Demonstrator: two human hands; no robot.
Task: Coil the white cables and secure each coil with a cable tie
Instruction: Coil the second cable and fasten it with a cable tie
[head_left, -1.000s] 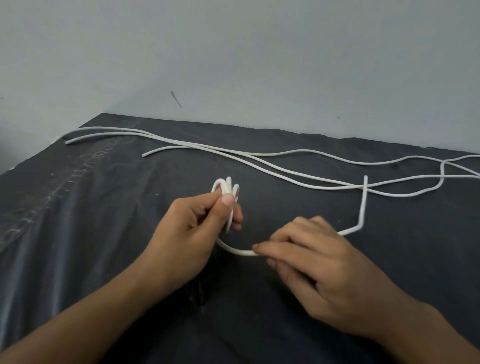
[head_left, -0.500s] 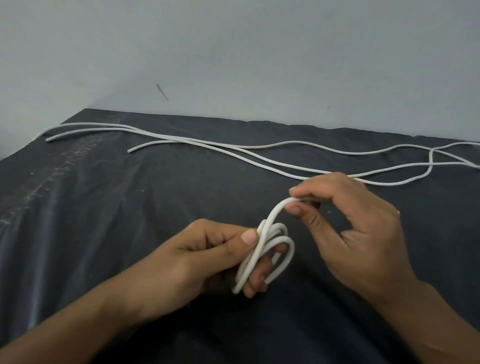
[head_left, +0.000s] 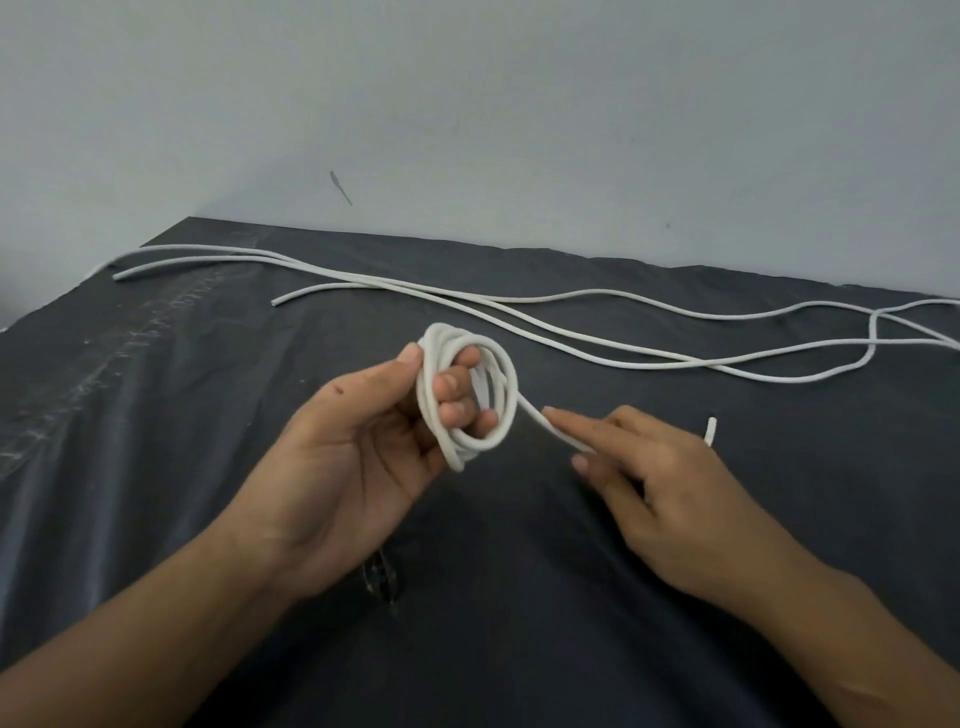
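Winding the last turn of a coil. The left hand (head_left: 363, 452), palm up, grips the coil (head_left: 511, 389): the thumb presses on its upper rim and the fingers pass through its centre, so the several turns lie stacked in one ring, lifted above the desk (head_left: 156, 467). The right hand (head_left: 675, 499), just beside it, holds the tail (head_left: 530, 410), with the forefinger lying straight along it and the thumb beneath; the exact grip is partly hidden under the hand. The tail leaves the side of the ring nearest the right hand, and its free end (head_left: 710, 432) stands up behind the right knuckles, so little length appears to remain. To finish the step well, the right hand should carry the tail round the left fingers in the same sense as the earlier turns, keeping light tension so that the new loop matches their width, while the left thumb lifts only briefly to admit it and then clamps again; a slack thumb would let the springy turns fan apart. The end is best laid flat against the bundle, ready for tying. No cable tie can be made out. Beyond both hands, well apart from them, the remaining cables (head_left: 519, 300) lie uncoiled across the desk, below a pale wall (head_left: 467, 104).
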